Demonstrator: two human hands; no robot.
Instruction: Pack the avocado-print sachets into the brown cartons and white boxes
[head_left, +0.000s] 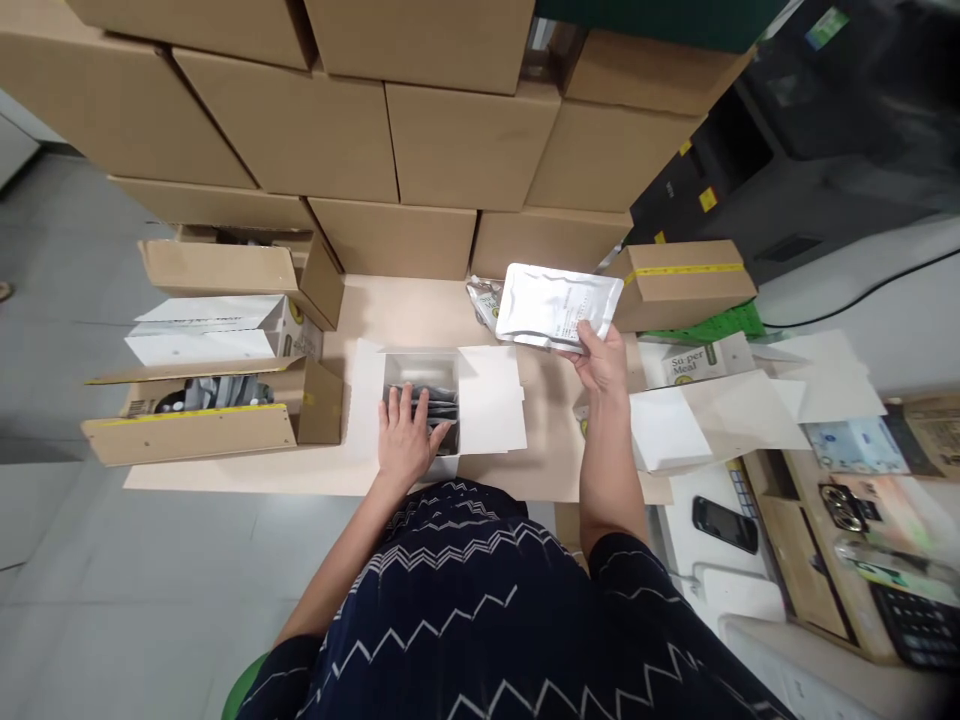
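My left hand [407, 440] lies flat with fingers spread on dark packets [444, 405] that stand inside an open white box [420, 368] on the tan table [390, 310]. My right hand [600, 362] grips a silver foil pouch [556, 305] by its lower edge and holds it up above the table, to the right of the box. Another crumpled silver pouch [483, 297] lies behind it. The white box's flaps [491, 400] are spread out to both sides.
Stacked brown cartons [465, 145] wall off the back. At left stand an open carton with packets [214, 415] and a white box [217, 330]. Right: a taped carton [686, 280], flat white boxes [705, 415], a phone [724, 523], a calculator [919, 625].
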